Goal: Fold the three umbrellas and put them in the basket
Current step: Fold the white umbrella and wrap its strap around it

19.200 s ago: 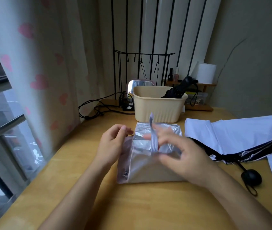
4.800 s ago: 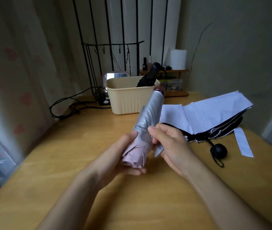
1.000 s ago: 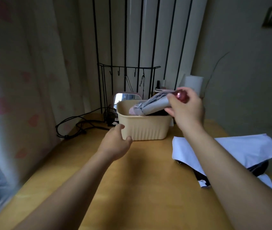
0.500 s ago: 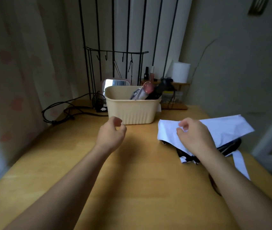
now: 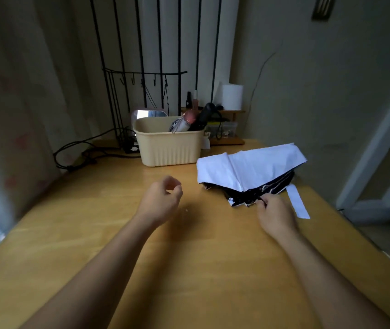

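Observation:
A beige ribbed basket [image 5: 170, 150] stands at the back of the wooden table. A rolled silver umbrella with a pink-red handle [image 5: 184, 122] and a folded black umbrella [image 5: 203, 116] lean inside it. A white umbrella with black lining [image 5: 248, 172] lies loose and flattened to the basket's right, its white strap [image 5: 297, 205] trailing toward the table edge. My right hand [image 5: 274, 214] rests at its near edge, fingers pinched on the black fabric. My left hand [image 5: 160, 200] hovers over the table with curled fingers, holding nothing.
Black cables [image 5: 82, 153] lie at the back left beside a wire hook rack [image 5: 141, 91] and a small mirror [image 5: 149, 113]. A wooden shelf with bottles and a paper roll [image 5: 232, 97] stands behind the basket. A curtain hangs on the left; the table's edge runs along the right.
The silver umbrella went from my right hand into the basket a second ago. My right hand then dropped to the white umbrella and slid to its near edge, gripping the fabric.

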